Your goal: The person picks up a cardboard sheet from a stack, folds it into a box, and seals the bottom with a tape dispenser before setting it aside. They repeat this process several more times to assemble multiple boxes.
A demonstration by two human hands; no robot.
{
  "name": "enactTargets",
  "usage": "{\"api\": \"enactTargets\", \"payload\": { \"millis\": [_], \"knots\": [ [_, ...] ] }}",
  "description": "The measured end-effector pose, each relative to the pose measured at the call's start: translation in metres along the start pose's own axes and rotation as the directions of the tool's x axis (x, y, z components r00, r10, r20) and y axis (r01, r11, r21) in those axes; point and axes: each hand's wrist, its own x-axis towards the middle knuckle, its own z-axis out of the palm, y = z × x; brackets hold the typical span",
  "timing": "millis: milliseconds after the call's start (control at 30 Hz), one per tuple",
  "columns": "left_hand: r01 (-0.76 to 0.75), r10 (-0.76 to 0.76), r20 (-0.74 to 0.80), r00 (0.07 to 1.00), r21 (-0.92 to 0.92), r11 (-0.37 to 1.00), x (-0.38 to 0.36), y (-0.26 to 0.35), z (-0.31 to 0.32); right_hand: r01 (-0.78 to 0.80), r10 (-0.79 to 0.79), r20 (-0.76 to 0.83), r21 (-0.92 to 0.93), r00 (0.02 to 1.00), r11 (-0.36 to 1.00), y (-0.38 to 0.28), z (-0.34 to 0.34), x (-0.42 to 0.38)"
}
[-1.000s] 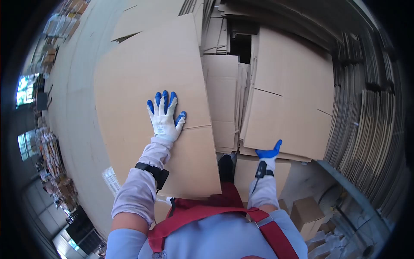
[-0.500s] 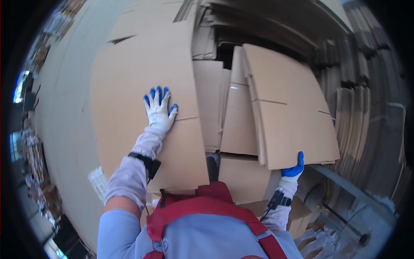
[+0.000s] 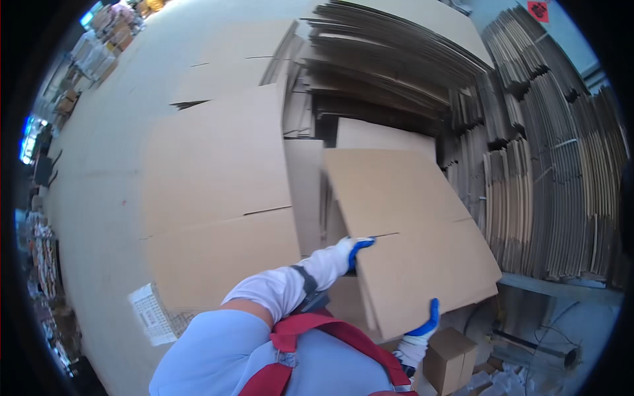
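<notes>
Flat cardboard sheets (image 3: 416, 231), a few together, tilt in front of my body at the right of centre. My left hand (image 3: 359, 251), in a white glove with blue fingertips, grips their left edge beside a slot. At their lower edge my right hand (image 3: 425, 321) is closed, with the blue thumb on the face and the other fingers hidden behind. A large flat cardboard piece (image 3: 218, 178) lies to the left. Behind the held sheets, another cardboard panel (image 3: 305, 191) shows.
Stacked flat cardboard (image 3: 383, 59) lies beyond the held sheets. Bundles of upright cardboard (image 3: 555, 178) line the right side. A small carton (image 3: 449, 360) and a metal bar (image 3: 561, 284) are at the lower right. A printed sheet (image 3: 153, 314) lies at the lower left.
My left hand has left the large flat piece and moved right onto the sheets' left edge. The held sheets and my right hand appear lower in view, as the view has also shifted.
</notes>
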Motion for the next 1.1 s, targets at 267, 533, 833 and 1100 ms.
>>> {"api": "enactTargets", "payload": {
  "millis": [267, 533, 833, 1100],
  "knots": [
    [-0.35, 0.443, -0.046, 0.895, 0.543, 0.764, -0.106, 0.114, 0.117, -0.139, 0.067, 0.329, 0.2, 0.942, 0.97, 0.008, 0.05, -0.061],
    [-0.519, 0.535, 0.054, 0.843, 0.341, 0.784, -0.318, 0.214, 0.013, -0.322, 0.34, 0.426, -0.116, 0.838, 0.94, 0.104, 0.114, -0.165],
    [0.515, 0.876, -0.325, 0.357, 0.851, 0.107, -0.449, 0.234, -0.249, 0.22, 0.579, 0.584, -0.787, 0.57, 0.577, 0.114, 0.191, -0.17],
    [0.235, 0.981, -0.085, 0.173, 0.971, 0.043, -0.459, 0.137, -0.247, 0.981, 0.407, 0.913, 0.058, 0.023, -0.187, 0.24, 0.28, -0.082]
  ]
}}
